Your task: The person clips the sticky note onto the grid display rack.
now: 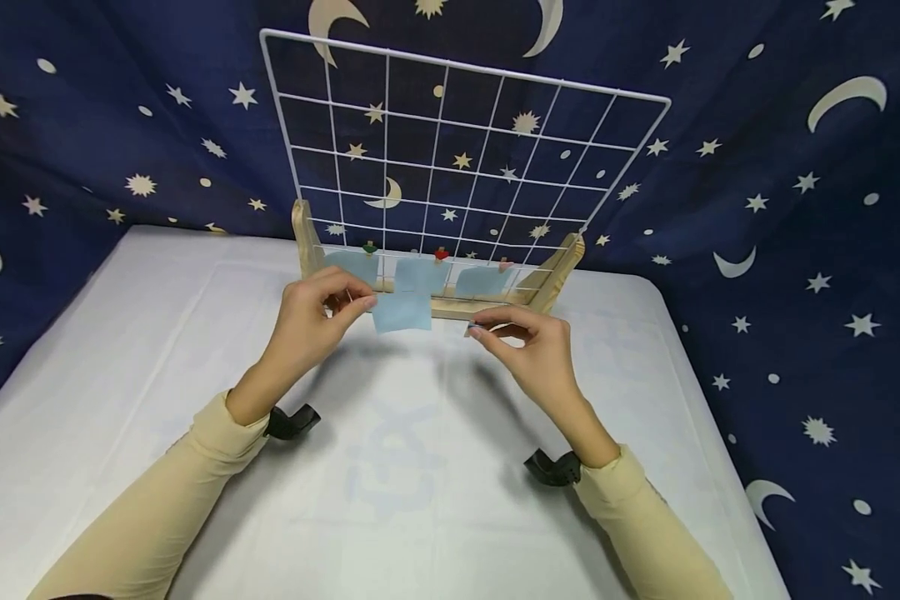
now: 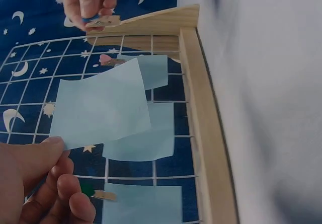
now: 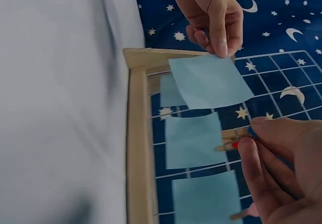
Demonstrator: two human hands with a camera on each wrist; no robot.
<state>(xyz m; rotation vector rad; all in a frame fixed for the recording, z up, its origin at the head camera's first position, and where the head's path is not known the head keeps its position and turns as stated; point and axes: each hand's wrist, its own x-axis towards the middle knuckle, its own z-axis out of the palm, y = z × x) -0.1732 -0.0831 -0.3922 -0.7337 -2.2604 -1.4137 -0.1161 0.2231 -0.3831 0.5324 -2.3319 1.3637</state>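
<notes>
Between thumb and fingers, my left hand (image 1: 311, 315) pinches a light blue paper square (image 1: 403, 313) by its corner, in front of a white wire grid (image 1: 448, 63). My right hand (image 1: 531, 343) holds a small wooden clothespin (image 2: 108, 20) with a blue decoration, to the right of that paper and apart from it. Behind, three blue papers hang in a row low on the grid. A green clothespin (image 1: 370, 247) is on the left paper (image 1: 356, 265), a red one (image 1: 441, 254) on the middle paper (image 1: 420, 275), and a pink one (image 1: 505, 265) on the right paper (image 1: 483, 282).
A wooden stand (image 1: 558, 275) carries the grid at the back of a table with a white cloth (image 1: 390, 517). Behind it hangs a dark blue curtain (image 1: 832, 250) with moons and stars. Black mounts (image 1: 292, 422) are on both wrists.
</notes>
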